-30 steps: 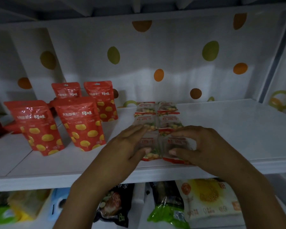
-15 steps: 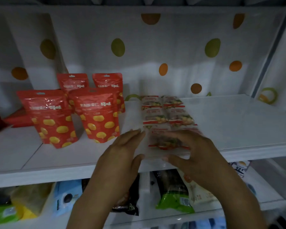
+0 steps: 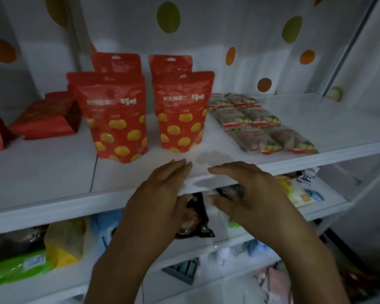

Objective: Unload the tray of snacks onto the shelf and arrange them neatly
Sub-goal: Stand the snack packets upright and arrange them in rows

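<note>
Red boxes lay far left on the white shelf, then four upright red pouches with yellow spots, two in front, two behind. Both hands hovered at the shelf's front edge, empty: left hand flat with fingers together, right hand loosely spread. Small snack packets lay flat in two neat rows toward the right

The red pouches on the shelf carry a line of white Chinese characters, too blurred to read; no other print is legible.
</note>
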